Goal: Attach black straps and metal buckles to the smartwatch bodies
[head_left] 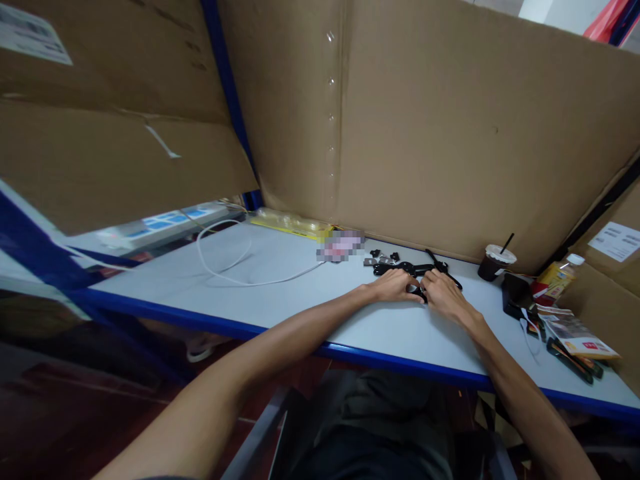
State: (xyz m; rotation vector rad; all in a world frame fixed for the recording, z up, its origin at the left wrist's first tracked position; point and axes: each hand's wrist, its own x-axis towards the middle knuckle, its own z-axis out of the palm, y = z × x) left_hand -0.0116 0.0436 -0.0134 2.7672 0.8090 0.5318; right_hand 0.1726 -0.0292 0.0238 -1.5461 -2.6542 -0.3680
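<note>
Both of my hands meet over the tabletop (300, 280), with fingertips close together. My left hand (397, 285) has its thumb and fingers closed on a small shiny black part (417, 291). Directly beside it, my right hand (441, 292) curls its fingers against the same part. My fingers cover much of that part, and its kind cannot be made out. Just behind the hands lies a long glossy black piece (387, 269). A thin black strap-like piece (438, 263) sticks out past my right hand. Small black and silver metal pieces (383, 260) sit behind these.
A white cable (260, 283) loops to a blurred pink item (343, 247). Yellow-edged clear packaging (293, 223) lies at the back. On the right are a dark drink cup (493, 265), a black box (517, 295), a bottle (560, 277) and a packet (577, 333). Cardboard walls (475, 133) enclose the table.
</note>
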